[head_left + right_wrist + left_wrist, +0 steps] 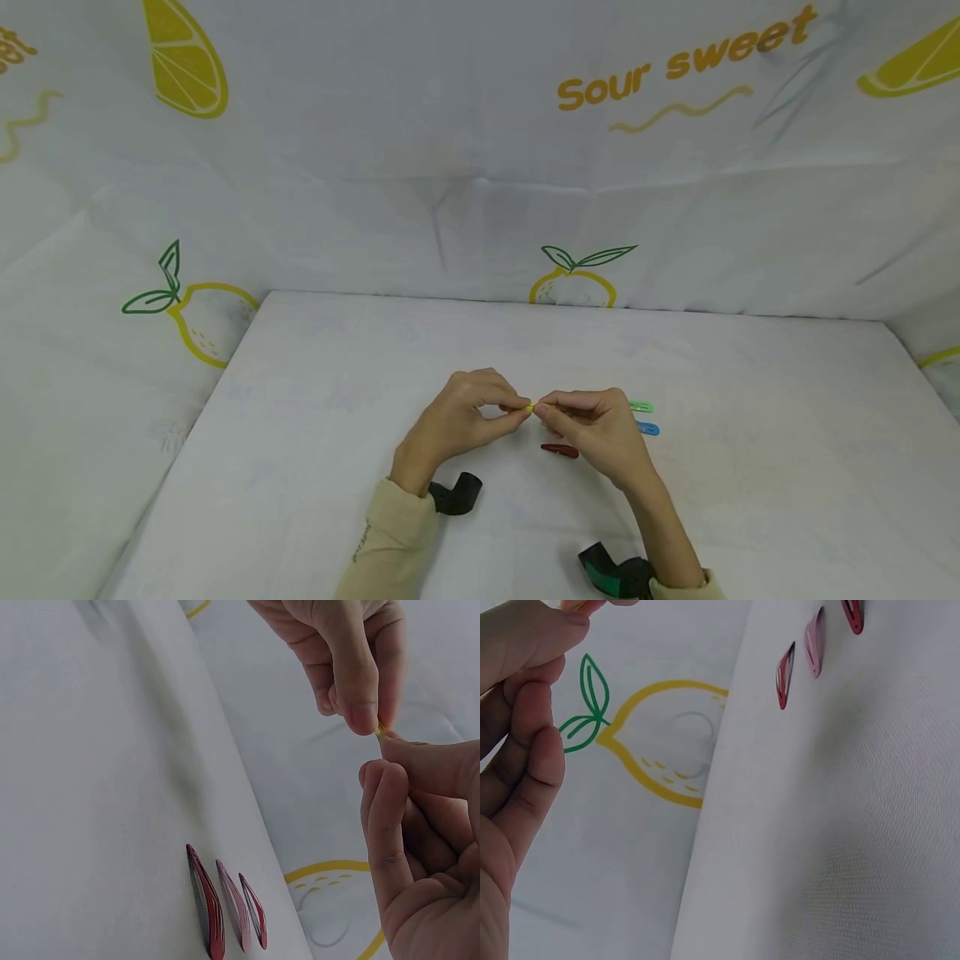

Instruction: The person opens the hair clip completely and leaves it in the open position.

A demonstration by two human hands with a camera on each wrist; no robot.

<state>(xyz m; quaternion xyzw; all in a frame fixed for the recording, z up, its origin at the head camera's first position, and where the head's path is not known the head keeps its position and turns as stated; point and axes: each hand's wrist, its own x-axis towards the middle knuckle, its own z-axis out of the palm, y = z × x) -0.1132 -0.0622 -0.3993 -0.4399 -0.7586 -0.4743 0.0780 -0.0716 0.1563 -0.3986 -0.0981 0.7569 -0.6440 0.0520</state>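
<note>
Both hands meet over the white table, pinching a small yellow snap hair clip between them. My left hand (467,418) holds one end of the yellow clip (532,407) with thumb and index finger. The other end is pinched by my right hand (603,429). Fingertips cover most of the clip; only a yellow sliver shows in the right wrist view. Below the right hand lies a dark red clip (560,451). Past its knuckles, a green clip (642,407) and a blue clip (648,428) are partly hidden.
In the right wrist view, a pink clip (235,907) lies between two red ones on the white table (337,350). White lemon-print cloth (375,125) hangs behind and beside the table. Black wrist mounts (459,496) sit by both forearms.
</note>
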